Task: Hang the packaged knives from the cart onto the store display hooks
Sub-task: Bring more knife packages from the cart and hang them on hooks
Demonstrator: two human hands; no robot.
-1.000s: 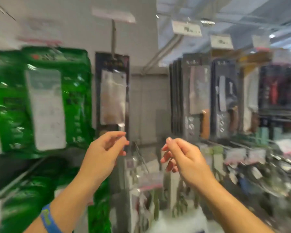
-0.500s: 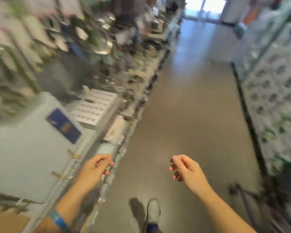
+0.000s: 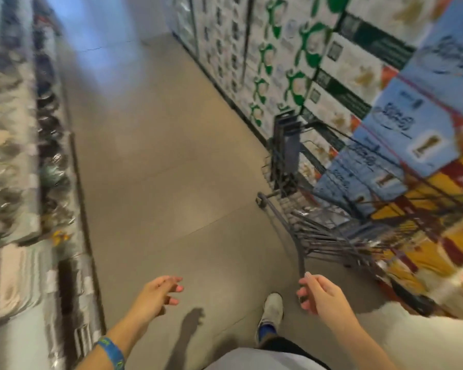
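The right fingers (image 3: 305, 292) are loosely curled round nothing, their tips just at the near end of the cart (image 3: 301, 260) rim; blur hides whether they touch it. The right hand (image 3: 322, 296) sits there, I judge, ready to reach into the wire basket for a pack. The left fingers (image 3: 175, 288) are likewise slack and half-curled, so the left hand (image 3: 155, 296) is free to help. The knives (image 3: 286, 145) look to be the dark flat packs standing upright at the cart's far end, well apart from both hands, which calls for a step or a long reach. Around: 1 shoe (image 3: 273, 308) on the floor (image 3: 158, 182), blurred shelves (image 3: 11, 129) on the left, stacked boxes (image 3: 358, 76) crowding the cart's far side. No hooks show here
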